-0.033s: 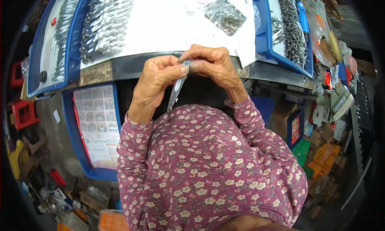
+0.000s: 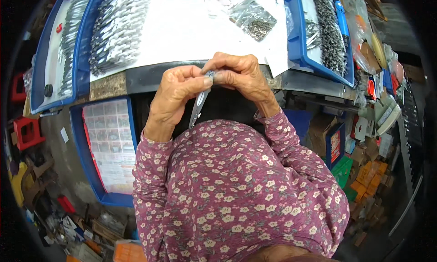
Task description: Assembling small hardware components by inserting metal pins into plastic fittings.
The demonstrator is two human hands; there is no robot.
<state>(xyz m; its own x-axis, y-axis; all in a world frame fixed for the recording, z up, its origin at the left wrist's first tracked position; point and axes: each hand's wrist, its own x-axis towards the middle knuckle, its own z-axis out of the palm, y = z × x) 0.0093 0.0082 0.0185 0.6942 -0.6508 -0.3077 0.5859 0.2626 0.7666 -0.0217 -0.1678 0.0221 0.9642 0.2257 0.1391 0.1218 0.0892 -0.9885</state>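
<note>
Both hands (image 2: 169,96) (image 2: 249,80) pinch a grey piece (image 2: 198,108) in their fingers (image 2: 199,84) by a white-covered table (image 2: 145,81) bearing blue trays (image 2: 83,48), amid clutter (image 2: 368,178).

1. Head view — the left of two fisheye cameras worn on the head, facing steeply down.
2. Close below: the flowered shirt (image 2: 236,184); farther off, the left hand (image 2: 172,93) and right hand (image 2: 244,78), near mid-frame.
3. Worktable (image 2: 145,81) across the top — its edge bowed by the lens.

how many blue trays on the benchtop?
2: a left tray and a right tray, on either side of the white paper. Others may be hidden beyond the picture's top edge.
</note>
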